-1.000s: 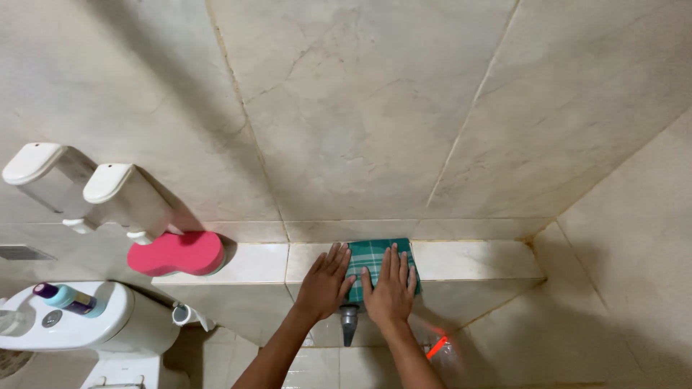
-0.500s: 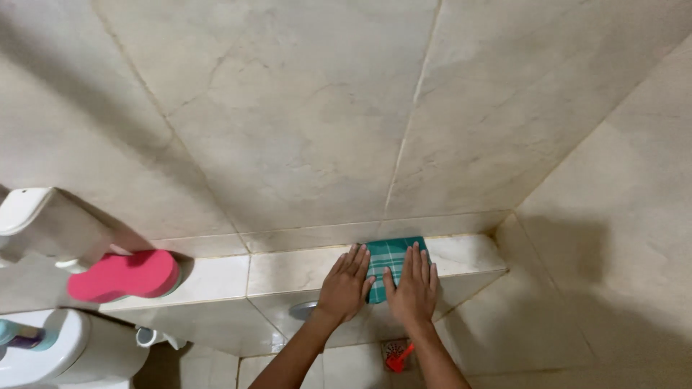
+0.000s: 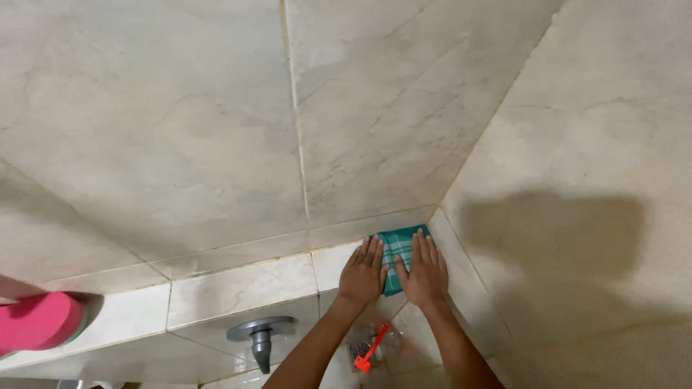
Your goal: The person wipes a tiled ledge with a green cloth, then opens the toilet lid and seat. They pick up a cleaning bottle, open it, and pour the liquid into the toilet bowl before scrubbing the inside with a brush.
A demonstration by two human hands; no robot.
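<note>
Your left hand (image 3: pixel 362 276) and right hand (image 3: pixel 425 270) press flat, fingers spread, gripping nothing, on the green checked cloth (image 3: pixel 398 253), which has slid along the ledge (image 3: pixel 238 288) into the corner, seemingly touching the side wall.

Two hands flat on a green checked cloth at the corner of a tiled ledge

The left hand (image 3: pixel 362 274) and right hand (image 3: pixel 424 269) lie side by side, fingers spread, pressing the cloth (image 3: pixel 397 252) onto the marble ledge (image 3: pixel 238 282) where it meets the side wall. Below the left hand a grey metal tap (image 3: pixel 260 337) juts from the ledge front; between the forearms lies an orange-red brush (image 3: pixel 370 350). Far to the left sits a pink object (image 3: pixel 37 321).
</note>
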